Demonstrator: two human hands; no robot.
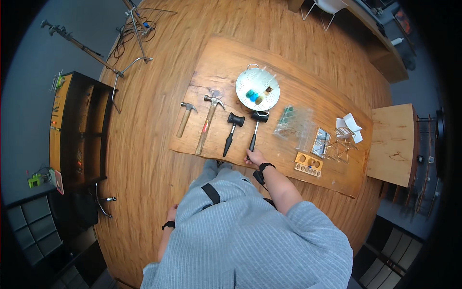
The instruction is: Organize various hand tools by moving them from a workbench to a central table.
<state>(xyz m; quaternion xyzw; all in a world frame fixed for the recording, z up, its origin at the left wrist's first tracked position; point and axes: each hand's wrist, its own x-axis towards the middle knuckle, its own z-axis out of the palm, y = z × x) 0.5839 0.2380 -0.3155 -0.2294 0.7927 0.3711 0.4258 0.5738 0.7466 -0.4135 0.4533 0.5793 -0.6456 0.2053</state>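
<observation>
Currently, the black-headed mallet (252, 142) lies on the worktop (224, 54), handle toward the near edge, head just on the near side of the colander (240, 94); contact between head and colander cannot be told. Right hand (255, 157): fingers closed around the handle's end, at the near edge. Left hand (172, 212): hangs off the worktop beside the body; nothing seen in it, but finger opening cannot be told.

Progress, judged from the layout: the mallet is one of four striking tools in a loose row, all with heads toward the far edge. Three lie free: the waisted-head mallet (230, 139) next in line, then the large claw hammer (207, 125), then the small claw hammer (183, 124) nearest the left edge. The row looks complete; what is open is the fourth tool, not yet released. One frame does not settle whether its handling is starting or finishing.

Surroundings: teal, blue and brown pieces (253, 96) sit in the colander. Clear plastic packaging (299, 119) lies right of it. Toward the near right corner: a wooden holed block (308, 165), and wire frames (340, 150) nearer the right edge.
</observation>
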